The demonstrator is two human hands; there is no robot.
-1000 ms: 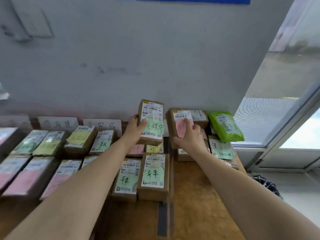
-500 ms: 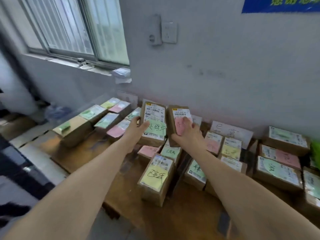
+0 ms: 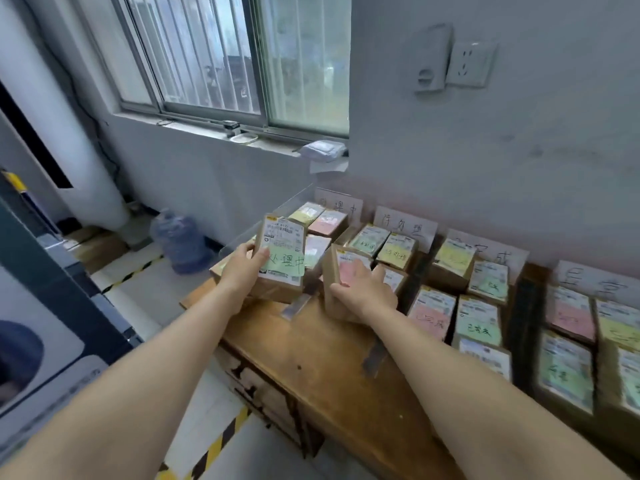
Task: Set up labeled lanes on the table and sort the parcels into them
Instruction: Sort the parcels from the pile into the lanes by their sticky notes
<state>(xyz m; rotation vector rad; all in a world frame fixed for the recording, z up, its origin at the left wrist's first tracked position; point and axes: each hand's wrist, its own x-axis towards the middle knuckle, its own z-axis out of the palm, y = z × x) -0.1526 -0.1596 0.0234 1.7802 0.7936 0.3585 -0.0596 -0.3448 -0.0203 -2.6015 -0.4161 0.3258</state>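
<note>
Holding one parcel in each hand at the left end of the tabletop (image 3: 322, 358), I have my left hand (image 3: 242, 271) curled round the edge of the green-note parcel (image 3: 282, 261), thumb on its face. My right hand (image 3: 363, 289) grips the pink-note parcel (image 3: 341, 271) just beside it. Behind them, rows of sorted parcels (image 3: 478, 317) run back to paper lane labels (image 3: 405, 226) against the wall.

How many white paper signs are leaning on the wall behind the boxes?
4, left to right along the wall: far-left sign, second sign, third sign, far-right sign. More could sit out of view.
</note>
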